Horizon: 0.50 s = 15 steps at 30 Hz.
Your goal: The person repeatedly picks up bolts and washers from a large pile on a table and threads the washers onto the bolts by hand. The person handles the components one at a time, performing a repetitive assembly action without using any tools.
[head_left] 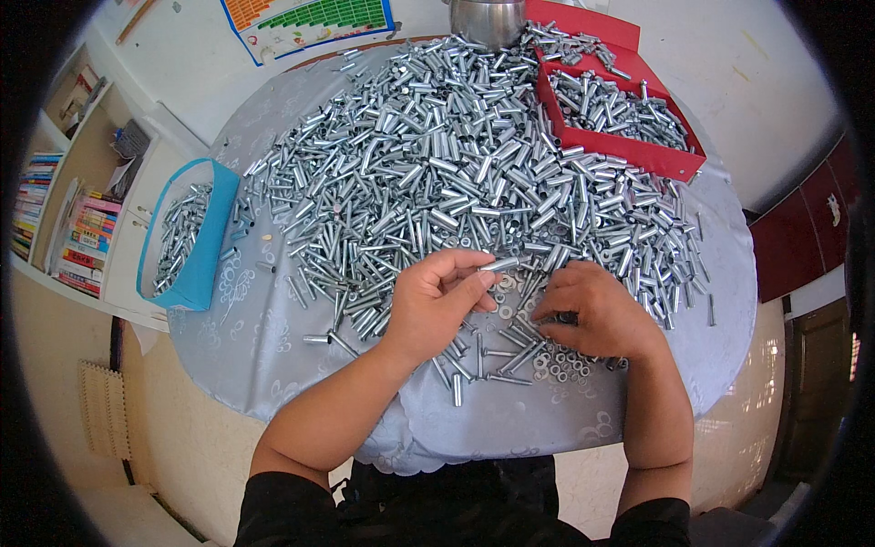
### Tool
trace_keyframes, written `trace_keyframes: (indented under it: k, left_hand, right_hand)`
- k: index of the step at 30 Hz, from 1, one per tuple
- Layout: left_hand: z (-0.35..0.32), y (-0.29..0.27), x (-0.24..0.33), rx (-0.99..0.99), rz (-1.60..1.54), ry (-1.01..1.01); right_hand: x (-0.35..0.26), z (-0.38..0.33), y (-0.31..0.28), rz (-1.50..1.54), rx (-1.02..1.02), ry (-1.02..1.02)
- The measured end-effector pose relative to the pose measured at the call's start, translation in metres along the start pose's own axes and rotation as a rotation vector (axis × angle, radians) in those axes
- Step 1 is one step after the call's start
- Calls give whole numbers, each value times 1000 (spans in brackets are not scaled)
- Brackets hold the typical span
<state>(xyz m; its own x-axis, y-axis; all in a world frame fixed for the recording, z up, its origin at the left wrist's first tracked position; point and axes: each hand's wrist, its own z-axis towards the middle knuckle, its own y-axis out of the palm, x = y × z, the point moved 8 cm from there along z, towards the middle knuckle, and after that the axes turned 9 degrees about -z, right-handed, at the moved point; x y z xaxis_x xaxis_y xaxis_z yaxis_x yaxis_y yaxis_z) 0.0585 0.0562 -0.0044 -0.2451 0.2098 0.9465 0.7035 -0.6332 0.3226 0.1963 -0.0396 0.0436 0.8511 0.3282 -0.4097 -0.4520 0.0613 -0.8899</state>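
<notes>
The table (273,365) is round and covered with a pale patterned cloth; it carries everything within my reach. The pile (474,173) of silvery metal tubes covers most of its top, heaped from the far edge down to my hands, so stock is always within easy reach.

The red tray (670,162) stands at the far right, resting partly on the pile, and holds more tubes with bolts. The blue bin (205,264) sits at the left edge of the table, well apart from my hands, also part filled with metal parts. A steel pot (488,20) stands at the far edge, just beside the red tray.

My left hand (436,305) is raised just above the cloth at the near edge of the pile. Its thumb and forefinger are closed on one tube (499,264), held level with its free end pointing right, toward my other hand, which keeps that end open to be worked on.

My right hand (597,310) lies palm down on the cloth, fingers curled and pressed among loose parts. I cannot tell whether they grip anything; the fingertips are hidden.

The washers (556,365), small flat rings, lie scattered on the cloth just under and beside my right hand, near the held tube.
</notes>
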Motion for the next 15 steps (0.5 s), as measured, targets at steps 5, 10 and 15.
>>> trace_keyframes:
  k: [5, 10, 15]
  left_hand:
    - [0, 1, -1, -4, -7, 1]
    - [-1, 2, 1, -13, -5, 17]
    - [-1, 1, -1, -8, 19, 8]
  right_hand:
    - [-1, -1, 0, -22, -14, 5]
    - [-5, 0, 3, -38, -6, -6]
    - [-7, 1, 6, -46, -29, -16]
